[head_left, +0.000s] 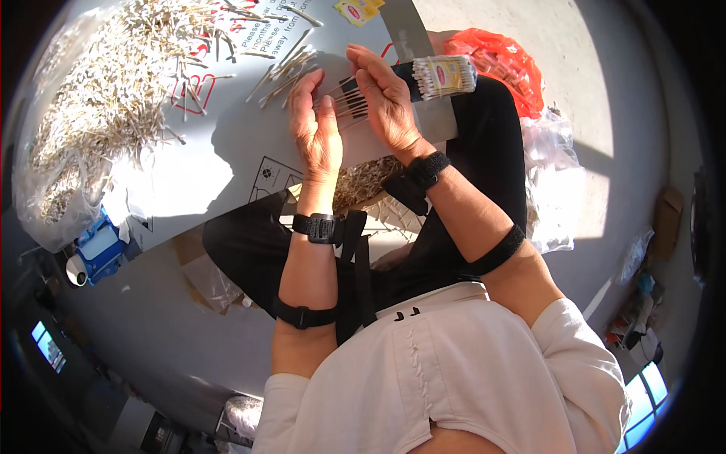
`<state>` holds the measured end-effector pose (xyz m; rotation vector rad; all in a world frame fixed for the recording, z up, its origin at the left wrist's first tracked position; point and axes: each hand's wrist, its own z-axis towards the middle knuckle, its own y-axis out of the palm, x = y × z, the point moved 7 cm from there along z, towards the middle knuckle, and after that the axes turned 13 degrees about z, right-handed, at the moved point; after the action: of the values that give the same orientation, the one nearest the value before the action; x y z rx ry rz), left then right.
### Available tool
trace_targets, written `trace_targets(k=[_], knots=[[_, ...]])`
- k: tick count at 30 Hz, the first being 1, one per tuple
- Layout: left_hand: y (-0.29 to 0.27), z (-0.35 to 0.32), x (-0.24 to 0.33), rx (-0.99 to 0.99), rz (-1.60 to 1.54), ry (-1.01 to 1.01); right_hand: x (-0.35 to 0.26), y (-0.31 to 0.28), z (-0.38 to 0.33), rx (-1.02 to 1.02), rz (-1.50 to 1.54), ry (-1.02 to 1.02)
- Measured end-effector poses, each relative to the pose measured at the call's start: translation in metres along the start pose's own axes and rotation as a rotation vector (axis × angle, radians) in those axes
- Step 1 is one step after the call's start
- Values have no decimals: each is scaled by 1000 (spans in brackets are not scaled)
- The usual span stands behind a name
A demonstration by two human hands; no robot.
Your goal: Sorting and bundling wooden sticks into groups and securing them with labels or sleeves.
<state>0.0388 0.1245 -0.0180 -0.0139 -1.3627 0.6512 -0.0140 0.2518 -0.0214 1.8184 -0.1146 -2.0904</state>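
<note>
My left hand (pixel 316 132) and my right hand (pixel 389 106) face each other over the near edge of the grey tabletop, fingers curved. Between them a small bundle of cotton swabs (pixel 349 104) lies crosswise, with its ends against the two hands. Parts of the fingertips and the bundle's ends are hidden. Right of my right hand, a clear pack of cotton swabs (pixel 445 77) with a yellow label rests near my knee. Just beyond my left hand lies a loose cluster of swabs (pixel 291 69) on the tabletop.
A big heap of loose swabs (pixel 106 91) spills from a clear bag on the left. Yellow labels (pixel 358 10) lie at the far edge. Beyond my right knee sits a red plastic bag (pixel 503 64) of packs. More swabs (pixel 366 181) show below the tabletop. A blue-and-white packet (pixel 98 248) is at left.
</note>
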Motion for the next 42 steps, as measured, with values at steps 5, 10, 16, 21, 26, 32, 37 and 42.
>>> trace_targets(k=[5,10,16,21,26,32,37,42], knots=[[-9,-1,-11,108,-177,-70,6,1,-10,44,103,68],[-52,9,0,280,749,34,6,-14,-12,78,148,131],[-47,22,-10,86,892,101,4,-11,-10,42,90,102],[-36,17,1,84,769,193,3,-12,-10,48,103,99],[-57,35,-5,165,986,70,4,-12,-10,50,112,113],[-50,46,-14,-119,953,141,6,-13,-9,53,117,103],[-34,37,4,-158,893,225,6,-14,-10,62,144,112],[-29,42,10,-160,806,290,6,-13,-9,98,160,93]])
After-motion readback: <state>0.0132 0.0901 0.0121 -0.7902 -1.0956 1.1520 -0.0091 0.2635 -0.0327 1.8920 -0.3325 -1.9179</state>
